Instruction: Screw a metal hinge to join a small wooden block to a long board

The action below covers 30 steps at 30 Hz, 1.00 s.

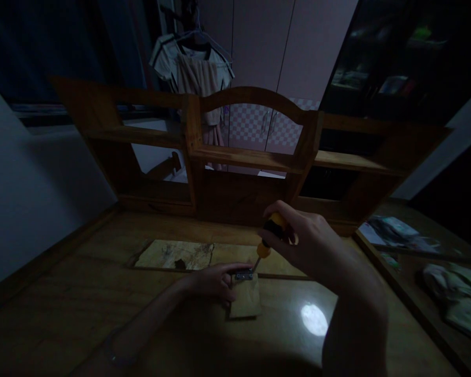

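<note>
My right hand [310,241] is wrapped round the yellow and black handle of a screwdriver [264,249]. The shaft slants down to the right end of a small metal hinge [243,275] with screw holes. This hinge lies at the far end of a small wooden board [246,298], which rests on the desk. My left hand [214,280] grips the board's left side, its index finger stretched along the hinge's far edge and the other fingers curled. Behind them lies a long, pale wooden plank [192,255] with a stained, chipped surface. Whether the tip sits in a screw is too small to tell.
A wooden shelf unit [255,157] rises along the back of the desk [113,293]. Papers [396,230] and a crumpled cloth [461,293] lie on a lower surface at right. Clothes [196,68] hang behind the shelves. The room is dim, with a bright reflection on the desk.
</note>
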Motion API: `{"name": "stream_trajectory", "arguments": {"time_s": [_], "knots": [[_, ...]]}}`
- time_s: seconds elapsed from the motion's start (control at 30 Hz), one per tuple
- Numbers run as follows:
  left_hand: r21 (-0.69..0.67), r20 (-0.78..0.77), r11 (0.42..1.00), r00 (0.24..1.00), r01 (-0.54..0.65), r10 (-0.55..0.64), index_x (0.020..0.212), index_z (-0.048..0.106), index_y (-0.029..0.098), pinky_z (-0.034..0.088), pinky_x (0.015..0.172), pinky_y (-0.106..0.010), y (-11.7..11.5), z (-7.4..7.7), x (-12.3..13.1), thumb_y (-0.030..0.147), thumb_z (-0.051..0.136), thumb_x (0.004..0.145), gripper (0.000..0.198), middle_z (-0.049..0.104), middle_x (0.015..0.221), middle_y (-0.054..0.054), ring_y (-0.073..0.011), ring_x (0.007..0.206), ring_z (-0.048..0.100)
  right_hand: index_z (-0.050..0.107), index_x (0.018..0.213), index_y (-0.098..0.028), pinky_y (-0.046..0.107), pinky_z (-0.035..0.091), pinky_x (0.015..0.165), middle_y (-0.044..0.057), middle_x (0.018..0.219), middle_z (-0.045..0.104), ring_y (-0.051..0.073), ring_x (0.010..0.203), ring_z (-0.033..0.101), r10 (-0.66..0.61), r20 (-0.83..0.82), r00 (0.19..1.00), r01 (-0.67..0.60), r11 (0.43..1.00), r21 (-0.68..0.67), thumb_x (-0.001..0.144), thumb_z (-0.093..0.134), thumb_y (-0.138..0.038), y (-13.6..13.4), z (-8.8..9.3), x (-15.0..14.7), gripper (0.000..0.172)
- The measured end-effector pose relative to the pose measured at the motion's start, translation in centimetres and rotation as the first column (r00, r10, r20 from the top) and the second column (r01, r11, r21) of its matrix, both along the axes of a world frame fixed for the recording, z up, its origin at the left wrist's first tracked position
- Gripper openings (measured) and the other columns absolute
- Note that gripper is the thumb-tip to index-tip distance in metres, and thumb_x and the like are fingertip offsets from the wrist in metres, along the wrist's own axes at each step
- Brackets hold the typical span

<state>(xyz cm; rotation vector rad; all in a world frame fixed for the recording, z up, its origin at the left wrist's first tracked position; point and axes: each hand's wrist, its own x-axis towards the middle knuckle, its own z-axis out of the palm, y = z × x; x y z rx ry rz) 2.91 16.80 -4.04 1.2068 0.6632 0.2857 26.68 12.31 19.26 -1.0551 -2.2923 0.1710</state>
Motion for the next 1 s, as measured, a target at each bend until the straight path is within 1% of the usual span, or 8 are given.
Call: {"name": "stream_trajectory", "arguments": {"time_s": [0.13,0.23,0.33,0.53,0.63,0.73,0.9,1.0], "knots": [[-0.02,0.01,1.0,1.0,-0.017,0.017,0.152,0.028,0.031,0.056,0.069,-0.035,-0.1,-0.4,0.0,0.014,0.081,0.068,0.101,0.059,0.074,0.001,-0.017,0.067,0.064,0.054,0.105,-0.021,0.016,0.037,0.059,-0.008,0.083,0.056,0.006,0.065,0.051,-0.032,-0.042,0.999,0.034,0.998,0.054,0.091,0.071,-0.017,-0.9,0.8,0.7,0.023],[0.006,-0.021,1.0,1.0,-0.009,0.009,0.152,0.029,0.031,0.055,0.067,-0.035,-0.1,-0.3,0.0,0.014,0.081,0.068,0.099,0.055,0.068,0.004,-0.0173,0.064,0.064,0.054,0.103,-0.021,0.017,0.036,0.057,-0.008,0.078,0.055,0.007,0.063,0.051,-0.044,-0.033,0.999,0.046,0.996,0.073,0.091,0.071,-0.018,-0.9,0.8,1.0,0.021],[-0.013,-0.012,1.0,1.0,-0.008,0.008,0.151,0.031,0.031,0.055,0.068,-0.036,0.1,-0.4,-0.1,0.016,0.083,0.067,0.099,0.051,0.064,0.006,-0.0175,0.064,0.063,0.053,0.097,-0.019,0.019,0.033,0.053,-0.008,0.072,0.052,0.007,0.059,0.048,-0.027,0.011,1.0,0.027,0.999,0.046,0.091,0.071,-0.018,-0.3,0.3,0.7,0.019],[-0.034,-0.03,0.999,0.999,0.009,-0.01,0.153,0.024,0.031,0.055,0.072,-0.037,0.2,0.0,-0.2,0.019,0.083,0.068,0.104,0.054,0.073,0.004,-0.0166,0.07,0.063,0.05,0.095,-0.018,0.023,0.03,0.055,-0.006,0.072,0.053,0.01,0.062,0.049,-0.003,0.075,0.997,0.009,0.997,-0.073,0.095,0.066,-0.022,0.8,-0.7,-0.7,0.016],[-0.004,-0.049,1.0,0.999,0.011,-0.011,0.153,0.026,0.03,0.055,0.069,-0.034,0.1,0.3,-0.2,0.019,0.082,0.068,0.102,0.056,0.075,0.002,-0.0175,0.072,0.063,0.05,0.095,-0.019,0.023,0.03,0.056,-0.004,0.073,0.053,0.011,0.065,0.05,-0.002,0.081,0.997,0.009,0.997,-0.079,0.096,0.065,-0.023,1.0,-0.8,-1.0,0.016],[-0.027,-0.03,1.0,1.0,0.007,-0.008,0.152,0.027,0.031,0.054,0.069,-0.033,0.0,0.4,-0.2,0.018,0.082,0.068,0.101,0.054,0.076,0.002,-0.0174,0.072,0.063,0.051,0.098,-0.019,0.023,0.03,0.055,-0.004,0.073,0.053,0.012,0.063,0.048,-0.014,0.09,0.996,0.021,0.997,-0.077,0.096,0.064,-0.024,0.8,-0.8,-1.1,0.015],[-0.041,-0.035,0.999,0.999,-0.013,0.012,0.152,0.027,0.031,0.054,0.069,-0.034,-0.1,0.3,-0.1,0.019,0.083,0.068,0.101,0.044,0.068,0.007,-0.011,0.06,0.056,0.05,0.096,-0.018,0.023,0.029,0.055,-0.005,0.073,0.052,0.011,0.063,0.048,-0.002,0.094,0.996,0.008,0.998,-0.067,0.096,0.065,-0.022,0.3,-0.6,-0.9,0.016],[-0.032,-0.032,0.999,0.999,-0.011,0.01,0.152,0.028,0.032,0.055,0.07,-0.036,-0.1,0.3,-0.2,0.02,0.083,0.069,0.1,0.042,0.068,0.007,-0.0107,0.061,0.054,0.05,0.095,-0.018,0.023,0.029,0.056,-0.005,0.072,0.051,0.011,0.064,0.048,-0.005,0.097,0.995,0.01,0.999,-0.053,0.095,0.066,-0.022,0.2,-0.6,-1.0,0.016]]}}
